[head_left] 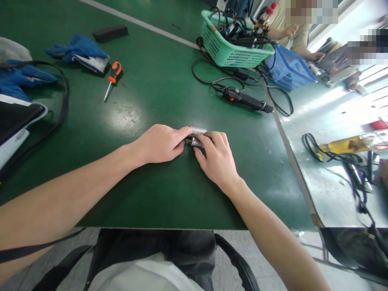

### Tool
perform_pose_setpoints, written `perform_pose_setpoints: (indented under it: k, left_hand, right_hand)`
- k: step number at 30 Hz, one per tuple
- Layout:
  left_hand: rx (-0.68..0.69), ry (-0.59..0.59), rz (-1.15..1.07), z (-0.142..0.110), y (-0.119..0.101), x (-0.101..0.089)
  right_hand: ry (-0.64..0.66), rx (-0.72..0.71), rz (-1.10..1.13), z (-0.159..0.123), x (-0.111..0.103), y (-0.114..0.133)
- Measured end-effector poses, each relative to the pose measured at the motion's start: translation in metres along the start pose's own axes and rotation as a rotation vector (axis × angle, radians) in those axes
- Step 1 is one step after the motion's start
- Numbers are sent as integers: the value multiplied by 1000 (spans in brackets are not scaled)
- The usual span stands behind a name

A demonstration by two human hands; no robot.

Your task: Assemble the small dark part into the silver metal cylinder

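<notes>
Near the front of the green table (145, 190), my two hands meet over a small silver metal part. Its upper piece is a pale, flat strip (198, 130); below it shows a short, rounded metal piece (195, 142) with a dark end. My left hand (162, 143) is closed, its index finger and thumb pinching the part's left end. From the other side, my right hand (218, 157) is closed around the right end, thumb below and fingers on top. The fingers hide much of the part, so whether the two pieces are joined cannot be made out.
Beyond the hands lie an orange-black screwdriver (113, 76), blue gloves (80, 48) and a black block (110, 33). A corded black electric screwdriver (245, 100) rests before a green basket (233, 54) of cables and a blue basket (289, 70). People sit at the far right.
</notes>
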State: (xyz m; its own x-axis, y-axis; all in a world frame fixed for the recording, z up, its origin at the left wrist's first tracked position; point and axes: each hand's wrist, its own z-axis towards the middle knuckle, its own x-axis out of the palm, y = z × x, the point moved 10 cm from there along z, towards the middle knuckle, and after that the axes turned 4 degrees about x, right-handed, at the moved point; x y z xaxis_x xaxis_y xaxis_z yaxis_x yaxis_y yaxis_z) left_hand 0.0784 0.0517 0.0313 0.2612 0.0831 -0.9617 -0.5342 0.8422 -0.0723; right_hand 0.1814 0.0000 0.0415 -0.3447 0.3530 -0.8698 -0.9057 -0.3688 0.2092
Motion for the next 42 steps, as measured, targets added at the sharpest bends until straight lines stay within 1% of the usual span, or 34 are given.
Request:
perform_pose_setpoints:
  k: [5, 12, 21, 27, 33, 42]
  left_hand:
    - [0, -15, 3, 0, -1, -1]
    - [2, 4, 3, 0, -1, -1]
    - [25, 13, -31, -1, -3, 0]
    - [113, 29, -81, -1, -11, 0]
    - [157, 23, -58, -2, -14, 0]
    - [211, 25, -43, -2, -21, 1]
  right_hand:
    - [31, -10, 67, 1, 0, -1]
    - [103, -92, 229, 1, -4, 2]
    - [108, -62, 242, 2, -2, 1]
    - [108, -56, 239, 1, -2, 0]
    - [118, -58, 241, 1, -2, 3]
    - [193, -58, 233, -1, 1, 8]
